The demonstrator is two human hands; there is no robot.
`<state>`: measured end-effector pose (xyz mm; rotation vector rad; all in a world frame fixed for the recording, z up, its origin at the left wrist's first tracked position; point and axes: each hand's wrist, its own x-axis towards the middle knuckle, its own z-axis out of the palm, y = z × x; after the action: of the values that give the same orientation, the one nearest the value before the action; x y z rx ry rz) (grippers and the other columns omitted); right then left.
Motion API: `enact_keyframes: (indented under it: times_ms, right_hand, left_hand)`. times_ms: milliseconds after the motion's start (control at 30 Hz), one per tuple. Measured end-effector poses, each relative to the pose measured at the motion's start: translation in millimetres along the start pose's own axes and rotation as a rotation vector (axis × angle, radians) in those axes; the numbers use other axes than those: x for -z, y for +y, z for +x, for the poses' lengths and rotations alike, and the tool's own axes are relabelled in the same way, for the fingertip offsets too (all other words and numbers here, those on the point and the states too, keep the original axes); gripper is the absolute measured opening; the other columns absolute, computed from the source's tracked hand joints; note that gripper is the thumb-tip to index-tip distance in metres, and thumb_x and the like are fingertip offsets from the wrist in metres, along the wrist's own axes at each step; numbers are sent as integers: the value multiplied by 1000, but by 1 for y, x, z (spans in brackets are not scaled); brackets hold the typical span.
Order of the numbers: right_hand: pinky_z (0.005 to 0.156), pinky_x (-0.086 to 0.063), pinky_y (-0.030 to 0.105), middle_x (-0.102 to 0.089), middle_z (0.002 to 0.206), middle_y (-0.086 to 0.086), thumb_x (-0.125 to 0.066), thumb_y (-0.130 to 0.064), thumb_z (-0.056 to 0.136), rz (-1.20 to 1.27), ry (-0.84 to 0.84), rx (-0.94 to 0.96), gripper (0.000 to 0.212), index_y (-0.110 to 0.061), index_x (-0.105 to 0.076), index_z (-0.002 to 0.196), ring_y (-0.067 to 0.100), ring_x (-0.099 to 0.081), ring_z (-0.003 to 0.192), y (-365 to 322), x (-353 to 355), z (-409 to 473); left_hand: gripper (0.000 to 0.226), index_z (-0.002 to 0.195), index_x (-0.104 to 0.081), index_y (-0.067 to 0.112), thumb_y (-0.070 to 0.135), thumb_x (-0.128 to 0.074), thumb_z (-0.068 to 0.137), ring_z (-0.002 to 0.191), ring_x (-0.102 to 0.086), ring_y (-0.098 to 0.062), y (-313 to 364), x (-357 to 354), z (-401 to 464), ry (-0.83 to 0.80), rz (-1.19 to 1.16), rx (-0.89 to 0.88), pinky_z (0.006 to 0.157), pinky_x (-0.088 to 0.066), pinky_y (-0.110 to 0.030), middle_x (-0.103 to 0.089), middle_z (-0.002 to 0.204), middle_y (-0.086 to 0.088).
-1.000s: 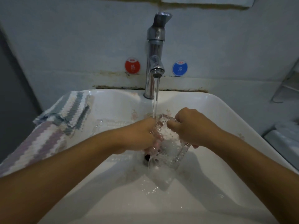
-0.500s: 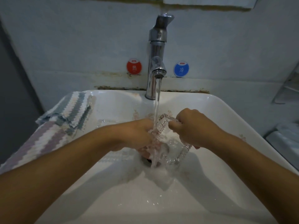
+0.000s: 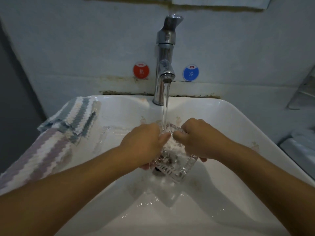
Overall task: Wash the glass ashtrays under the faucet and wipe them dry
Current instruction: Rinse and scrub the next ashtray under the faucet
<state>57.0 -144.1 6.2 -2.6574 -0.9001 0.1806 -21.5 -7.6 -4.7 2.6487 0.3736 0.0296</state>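
A square clear glass ashtray point(image 3: 177, 160) is tilted under the running stream from the chrome faucet point(image 3: 164, 65), above the drain of the white sink point(image 3: 221, 120). My left hand point(image 3: 144, 143) grips its left edge, thumb over the rim. My right hand point(image 3: 199, 138) grips the right edge with curled fingers, thumb inside the tray. Water foams white inside the tray. A second clear glass ashtray point(image 3: 109, 135) lies on the sink's left slope.
Striped cloths point(image 3: 56, 135) hang over the sink's left rim. Red point(image 3: 141, 71) and blue point(image 3: 190, 72) round labels sit on the wall beside the faucet. A pale object point(image 3: 300, 147) stands at the right edge of the view.
Both hands keep their hold on the ashtray under the stream. The thumbs have shifted slightly over the rim, and the tray has tilted a little.
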Motion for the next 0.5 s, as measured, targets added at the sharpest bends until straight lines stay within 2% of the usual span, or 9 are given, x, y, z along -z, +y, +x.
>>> enact_keyframes:
  times_ms: [100, 167, 233, 267, 333, 400, 433, 500]
  right_hand:
    - [42, -45, 24, -70, 75, 10, -50, -38, 102, 1, -18, 10, 35, -9, -57, 82, 12, -55, 33, -3, -2, -3]
    - [42, -44, 23, -68, 73, 9, -50, -35, 102, -8, -13, 9, 33, -11, -55, 80, 14, -57, 35, -5, -1, -3]
    - [42, -44, 23, -68, 75, 9, -50, -36, 102, -9, -3, 0, 32, -11, -56, 83, 15, -59, 38, -5, 0, -3]
    - [42, -45, 24, -68, 77, 9, -49, -36, 102, -9, 0, -5, 32, -11, -57, 84, 16, -60, 40, -5, 0, -3]
    - [44, -49, 26, -68, 78, 9, -49, -37, 102, -15, -2, -16, 32, -10, -58, 87, 19, -63, 45, -5, 0, -2]
    - [45, -50, 26, -65, 75, 9, -49, -34, 102, -35, -7, -21, 29, -9, -60, 93, 19, -63, 45, -5, 0, -2]
    - [45, -48, 25, -64, 73, 8, -49, -32, 102, -46, -7, -21, 27, -9, -60, 93, 17, -61, 42, -4, 1, -3]
    - [43, -44, 23, -61, 68, 7, -50, -30, 101, -53, -2, -18, 27, -12, -56, 82, 11, -56, 33, -3, 2, -3]
  left_hand:
    - [48, 70, -42, 22, 57, -35, 101, 40, -65, -16, 3, 0, -2, 49, 58, 30, 53, -61, -32, -63, 55, -4]
    - [47, 78, -49, 16, 53, -35, 103, 44, -68, -20, 0, -2, 1, 42, 54, 35, 54, -62, -37, -66, 63, -8]
    - [42, 86, -54, 10, 42, -36, 106, 48, -69, -24, -3, -3, 3, 28, 64, -3, 56, -62, -43, -65, 65, -10]
    - [37, 82, -53, 11, 34, -38, 108, 51, -70, -26, -3, -3, 4, 19, 99, -36, 59, -62, -44, -63, 64, -10]
    - [33, 72, -49, 15, 14, -47, 105, 58, -71, -26, -4, -4, 5, 19, 174, -105, 66, -63, -42, -59, 63, -7]
    - [18, 81, -54, 10, 5, -59, 98, 58, -66, -22, -4, -6, 7, 6, 177, -105, 68, -62, -38, -54, 65, -3]
    - [17, 82, -53, 10, 7, -60, 97, 56, -62, -20, -4, -6, 8, 9, 188, -112, 68, -61, -36, -51, 64, -1]
    - [35, 71, -48, 14, 27, -52, 103, 49, -61, -17, -7, -5, 10, 13, 104, -94, 68, -60, -36, -54, 57, 0]
